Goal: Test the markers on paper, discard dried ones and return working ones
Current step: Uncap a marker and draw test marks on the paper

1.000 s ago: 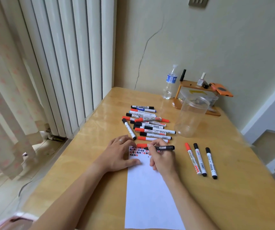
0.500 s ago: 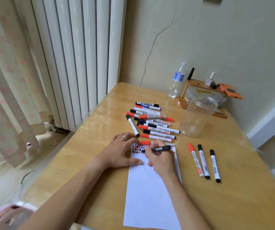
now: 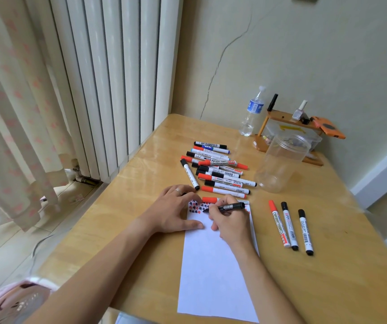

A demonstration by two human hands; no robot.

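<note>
Two hands on paper [image 3: 213,272], right hand [image 3: 231,224] gripping black marker [image 3: 231,206]

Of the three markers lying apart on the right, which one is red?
The leftmost marker, nearest the paper: red cap and lettering; the other two have black caps.

We see a wooden table [image 3: 328,230] with a smooth, glossy varnish that catches the window light. The sheet of paper [image 3: 213,277] on it is matt white. The markers [image 3: 220,174] have smooth plastic barrels with a slight sheen. The jar [image 3: 281,164] and the water bottle [image 3: 252,113] are clear, shiny plastic. The curtain [image 3: 12,113] is soft, thin cloth.
</note>
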